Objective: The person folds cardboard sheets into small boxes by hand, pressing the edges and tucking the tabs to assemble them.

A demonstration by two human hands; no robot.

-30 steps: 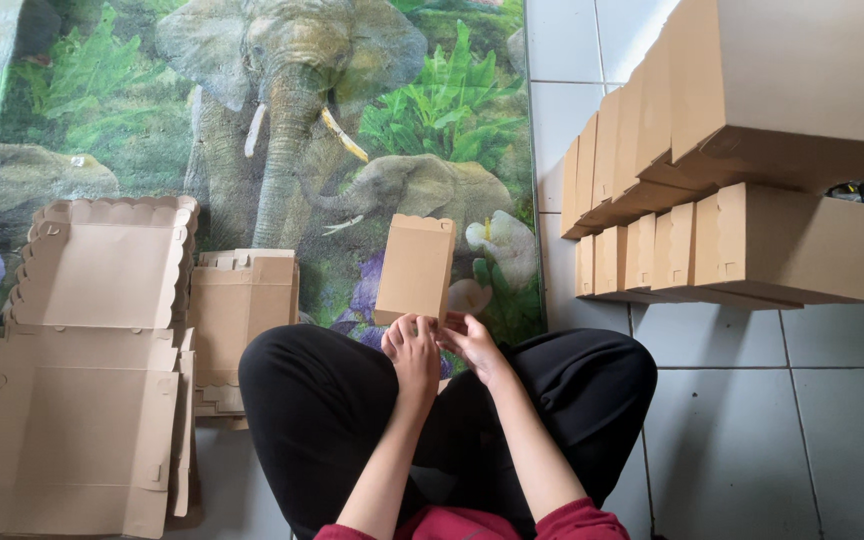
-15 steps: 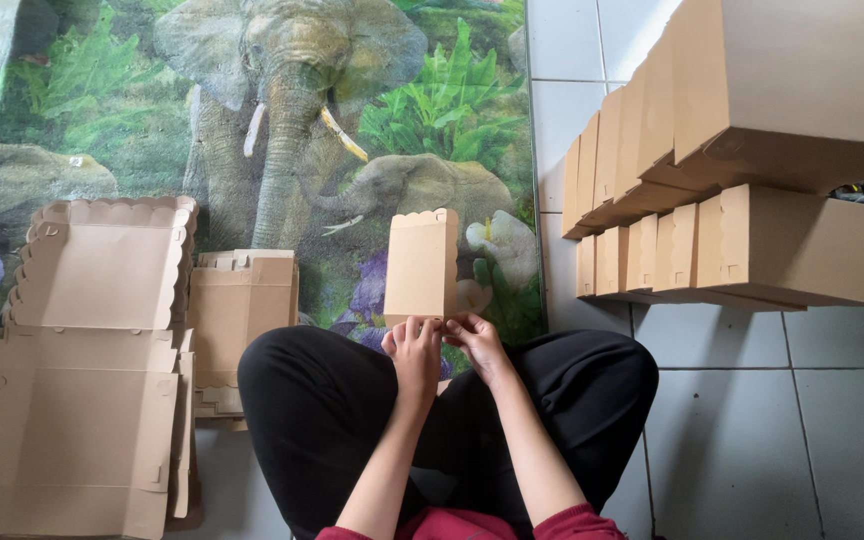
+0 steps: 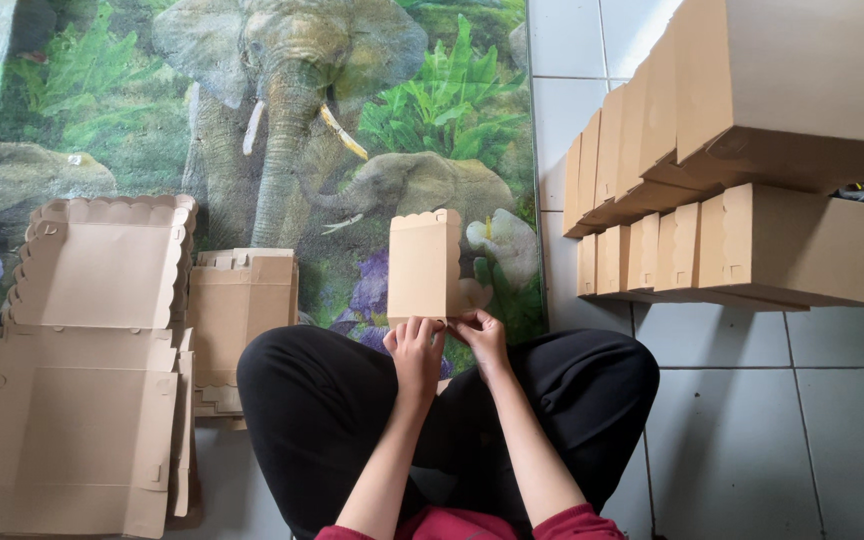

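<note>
Your fingers are pinched together along the bottom edge of a small cardboard box (image 3: 425,265): the left hand (image 3: 414,345) grips the lower left part of that edge, and the right hand (image 3: 482,335) closes on the lower right corner, thumb and fingertips clamped on the card. The box stands upright just above your crossed legs (image 3: 352,420), its scalloped top edge pointing away from you, in front of the elephant mat (image 3: 282,120). By the look of it, you are pressing the bottom flaps shut, so the folding step seems near its end. The next move likely calls for a firm, even squeeze so the tabs lock without creasing the sides. To your left lies a pile of flat cardboard sheets (image 3: 82,400). To your right, finished boxes (image 3: 742,170) are stacked on the white tiles (image 3: 782,430).
</note>
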